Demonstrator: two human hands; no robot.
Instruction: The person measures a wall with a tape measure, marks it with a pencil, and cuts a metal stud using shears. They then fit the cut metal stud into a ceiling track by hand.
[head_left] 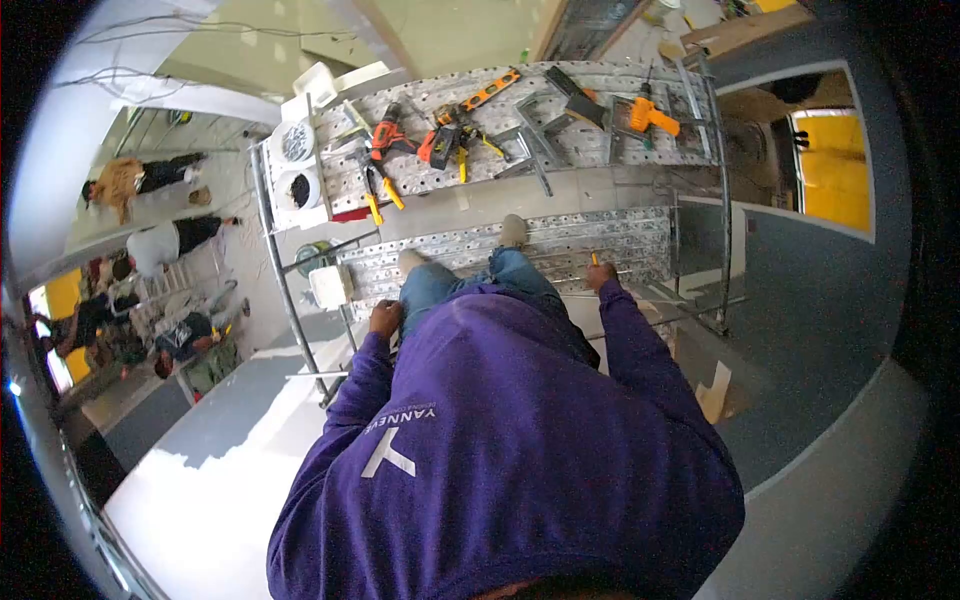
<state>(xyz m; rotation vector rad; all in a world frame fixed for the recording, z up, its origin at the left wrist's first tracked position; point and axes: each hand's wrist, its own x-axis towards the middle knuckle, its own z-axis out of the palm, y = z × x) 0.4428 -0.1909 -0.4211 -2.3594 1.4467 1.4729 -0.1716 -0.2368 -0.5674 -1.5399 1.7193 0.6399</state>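
At the right of my legs, my right hand (601, 273) is closed around a small orange-yellow tool (595, 259), its lower part hidden by the fingers. My left hand (385, 318) hangs beside my left thigh, fingers curled; whether it holds anything is too small to tell. Both hands are above the lower perforated metal platform (625, 235). On the upper platform (350, 185) lie a red drill (388, 135), snips with yellow handles (381, 185), an orange level (492, 90), an orange drill (652, 115) and metal track pieces (540, 130).
Scaffold posts (283, 250) stand at both platform ends. Two white buckets (298, 188) with small dark and grey pieces sit at the upper platform's left end. A white container (328, 287) is near my left foot. Several people (160, 245) are down at the far left.
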